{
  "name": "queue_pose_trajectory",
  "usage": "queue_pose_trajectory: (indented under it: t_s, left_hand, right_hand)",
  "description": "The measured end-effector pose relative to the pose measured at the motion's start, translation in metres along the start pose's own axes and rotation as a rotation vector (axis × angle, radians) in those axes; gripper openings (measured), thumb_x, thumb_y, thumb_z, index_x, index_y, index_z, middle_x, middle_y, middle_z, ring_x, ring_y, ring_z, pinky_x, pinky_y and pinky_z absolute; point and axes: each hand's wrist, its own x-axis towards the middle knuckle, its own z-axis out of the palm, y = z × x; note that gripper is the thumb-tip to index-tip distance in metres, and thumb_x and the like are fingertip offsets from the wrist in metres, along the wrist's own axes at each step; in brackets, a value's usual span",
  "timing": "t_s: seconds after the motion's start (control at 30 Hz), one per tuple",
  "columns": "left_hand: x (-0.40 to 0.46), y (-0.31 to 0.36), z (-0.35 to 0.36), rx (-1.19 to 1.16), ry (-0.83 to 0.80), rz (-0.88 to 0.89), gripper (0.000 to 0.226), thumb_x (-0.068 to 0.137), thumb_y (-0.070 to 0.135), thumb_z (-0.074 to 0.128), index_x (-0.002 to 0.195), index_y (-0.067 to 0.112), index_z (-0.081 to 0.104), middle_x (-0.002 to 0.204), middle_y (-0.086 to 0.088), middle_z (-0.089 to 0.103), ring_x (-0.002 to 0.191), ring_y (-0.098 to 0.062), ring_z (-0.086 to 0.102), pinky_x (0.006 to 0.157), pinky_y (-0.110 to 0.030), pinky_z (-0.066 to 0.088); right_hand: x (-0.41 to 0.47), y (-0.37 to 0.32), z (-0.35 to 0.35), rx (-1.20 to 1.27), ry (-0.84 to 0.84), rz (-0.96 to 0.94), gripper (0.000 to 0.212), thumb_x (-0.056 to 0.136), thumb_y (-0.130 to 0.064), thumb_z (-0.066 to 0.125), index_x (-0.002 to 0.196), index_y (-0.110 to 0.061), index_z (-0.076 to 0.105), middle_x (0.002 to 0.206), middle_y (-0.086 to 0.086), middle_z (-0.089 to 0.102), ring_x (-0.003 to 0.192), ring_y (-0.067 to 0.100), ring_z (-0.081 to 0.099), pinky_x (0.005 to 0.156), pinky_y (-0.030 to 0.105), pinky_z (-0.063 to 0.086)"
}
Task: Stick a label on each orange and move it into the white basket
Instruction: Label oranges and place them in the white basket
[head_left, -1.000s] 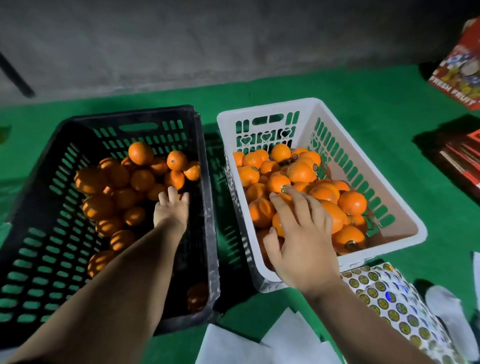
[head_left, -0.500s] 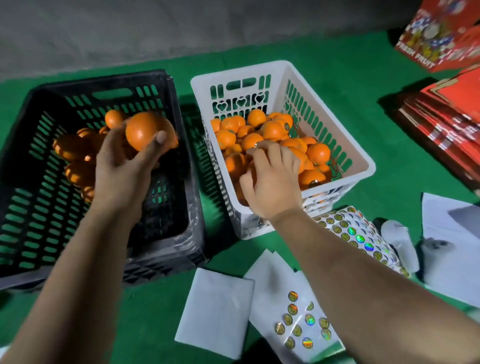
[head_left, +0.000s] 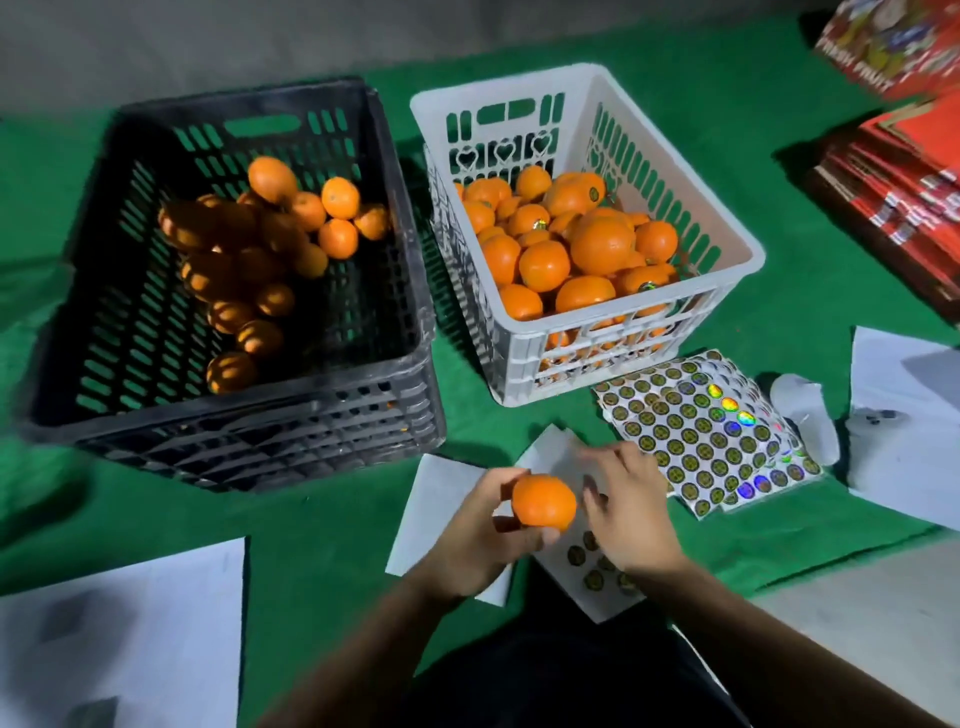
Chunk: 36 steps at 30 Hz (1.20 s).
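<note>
Left hand (head_left: 470, 540) grip holding one orange (head_left: 544, 502), right hand (head_left: 631, 512) grip relaxed, two crates (head_left: 395, 291).

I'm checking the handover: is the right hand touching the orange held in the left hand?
Cannot tell. In the head view the right hand lies right beside the orange gripped by the left hand, but motion blur hides any contact or gap.

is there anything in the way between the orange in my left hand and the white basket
Nothing visible blocks it. The orange, held in your left hand, has only flat sticker sheets and paper on the green mat before the white basket. You must lift it over the near wall.
</note>
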Motion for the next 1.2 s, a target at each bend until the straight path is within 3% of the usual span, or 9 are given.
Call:
queue_pose_trajectory:
  t_s: [0.17, 0.43, 0.57, 0.7, 0.77, 0.9, 1.0, 1.1, 1.2]
  left_hand:
    - [0.029, -0.048, 0.009, 0.054, 0.007, -0.085, 0.072, 0.076, 0.001, 0.089, 0.131, 0.017, 0.045, 0.126, -0.011, 0.059, 0.11, -0.017, 0.066, 0.087, -0.031, 0.057]
    - [0.038, -0.068, 0.004, 0.062, 0.015, -0.126, 0.079, 0.07, 0.027, 0.096, 0.129, 0.039, 0.044, 0.13, -0.003, 0.061, 0.116, -0.019, 0.066, 0.1, -0.046, 0.057]
    - [0.038, -0.069, 0.003, 0.04, 0.001, -0.131, 0.077, 0.072, 0.027, 0.094, 0.13, 0.038, 0.044, 0.131, -0.006, 0.06, 0.119, -0.022, 0.065, 0.101, -0.047, 0.057]
    - [0.04, -0.07, 0.005, 0.065, -0.004, -0.105, 0.076, 0.073, 0.026, 0.094, 0.13, 0.034, 0.044, 0.128, -0.005, 0.061, 0.115, -0.02, 0.066, 0.093, -0.038, 0.059]
    - [0.039, -0.071, 0.005, 0.063, 0.004, -0.101, 0.075, 0.073, 0.03, 0.094, 0.129, 0.029, 0.045, 0.123, -0.009, 0.065, 0.114, -0.023, 0.068, 0.095, -0.044, 0.059]
    - [0.038, -0.075, 0.009, 0.066, 0.02, -0.108, 0.073, 0.071, 0.04, 0.093, 0.127, 0.027, 0.048, 0.115, -0.008, 0.073, 0.11, -0.022, 0.071, 0.097, -0.049, 0.058]
    - [0.039, -0.073, 0.009, 0.068, 0.026, -0.117, 0.072, 0.07, 0.044, 0.092, 0.128, 0.03, 0.052, 0.115, -0.003, 0.074, 0.11, -0.02, 0.072, 0.098, -0.047, 0.058]
    - [0.038, -0.064, 0.008, 0.031, 0.009, -0.091, 0.071, 0.071, 0.034, 0.093, 0.13, 0.026, 0.053, 0.119, -0.009, 0.071, 0.111, -0.022, 0.07, 0.097, -0.047, 0.059]
    - [0.037, -0.043, 0.008, -0.033, -0.026, -0.054, 0.07, 0.07, 0.024, 0.091, 0.127, 0.015, 0.051, 0.12, -0.016, 0.065, 0.112, -0.028, 0.066, 0.098, -0.047, 0.058]
  right_hand:
    - [-0.016, 0.036, 0.015, -0.158, -0.39, 0.151, 0.048, 0.102, -0.026, 0.055, 0.147, -0.013, 0.051, 0.139, 0.012, 0.05, 0.12, 0.035, 0.049, 0.102, 0.039, 0.041]
    - [-0.02, 0.038, 0.013, -0.228, -0.398, 0.098, 0.022, 0.102, -0.02, 0.052, 0.122, -0.018, 0.061, 0.127, 0.003, 0.049, 0.115, 0.026, 0.047, 0.089, 0.037, 0.047]
    - [-0.022, 0.031, 0.003, -0.034, -0.282, 0.153, 0.007, 0.098, -0.015, 0.061, 0.093, -0.015, 0.065, 0.104, 0.002, 0.052, 0.102, 0.026, 0.049, 0.079, 0.039, 0.045]
    - [-0.012, 0.007, -0.01, 0.255, -0.08, 0.215, 0.009, 0.092, -0.013, 0.075, 0.089, -0.017, 0.068, 0.094, -0.001, 0.062, 0.09, 0.017, 0.058, 0.076, 0.028, 0.044]
    - [-0.003, -0.012, -0.014, 0.471, -0.189, 0.232, 0.011, 0.091, -0.016, 0.078, 0.087, -0.023, 0.07, 0.088, -0.008, 0.07, 0.084, 0.006, 0.065, 0.076, 0.017, 0.047]
    - [0.006, -0.032, -0.009, 0.493, -0.44, 0.301, 0.011, 0.091, -0.02, 0.078, 0.085, -0.025, 0.07, 0.086, -0.01, 0.071, 0.088, 0.009, 0.066, 0.079, 0.022, 0.047]
    - [0.01, -0.03, -0.006, 0.347, -0.5, 0.318, 0.012, 0.093, -0.028, 0.075, 0.096, -0.023, 0.065, 0.096, -0.006, 0.067, 0.095, 0.017, 0.063, 0.08, 0.03, 0.048]
    - [0.012, -0.022, -0.008, 0.352, -0.542, 0.381, 0.041, 0.093, -0.041, 0.074, 0.121, -0.024, 0.05, 0.105, -0.002, 0.06, 0.098, 0.021, 0.06, 0.074, 0.032, 0.046]
    - [0.01, -0.014, -0.009, 0.527, -0.607, 0.491, 0.059, 0.093, -0.044, 0.075, 0.143, -0.036, 0.046, 0.132, -0.005, 0.055, 0.119, 0.018, 0.055, 0.096, 0.03, 0.045]
